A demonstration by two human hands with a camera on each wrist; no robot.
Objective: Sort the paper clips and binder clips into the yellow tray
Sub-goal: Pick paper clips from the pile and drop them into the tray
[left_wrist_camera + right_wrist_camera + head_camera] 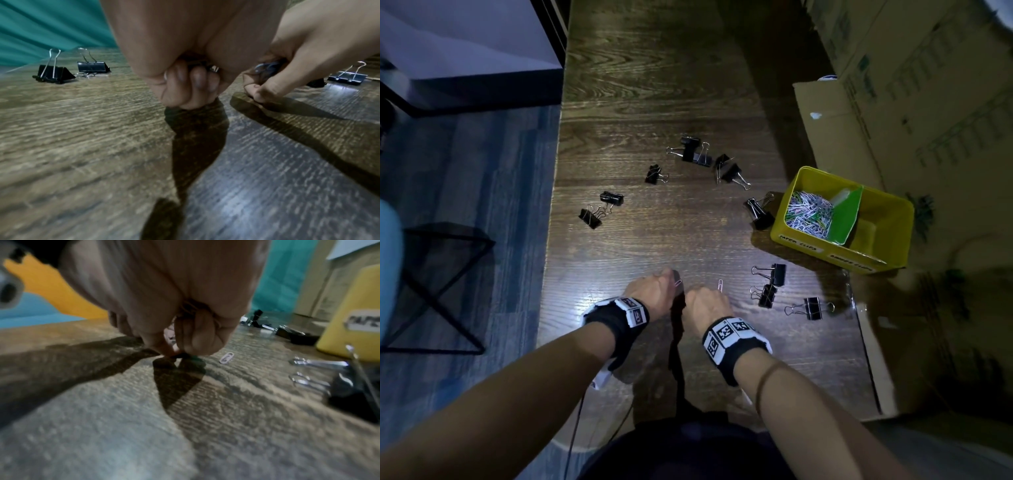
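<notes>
Wooden table (pixel 654 85) | left hand (pixel 654 291) grip curled, clips inside | right hand (pixel 705 303) pinching

A dark wooden table (pixel 654 85) with a strong grain runs away from the viewer. Large cardboard boxes (pixel 914 89) stand along its right side. To the left lies blue-grey flooring (pixel 465 192) with a black metal frame (pixel 445 294) on it.

Your desk (pixel 654 85) is dark brown with a streaked wood grain. The binder clips (pixel 697 152) are black with silver wire handles. Your tray (pixel 887 219) is yellow with a green divider (pixel 847 216), holding white, green and purple paper clips (pixel 808 214). Your wristbands (pixel 732 337) carry black-and-white square markers.
</notes>
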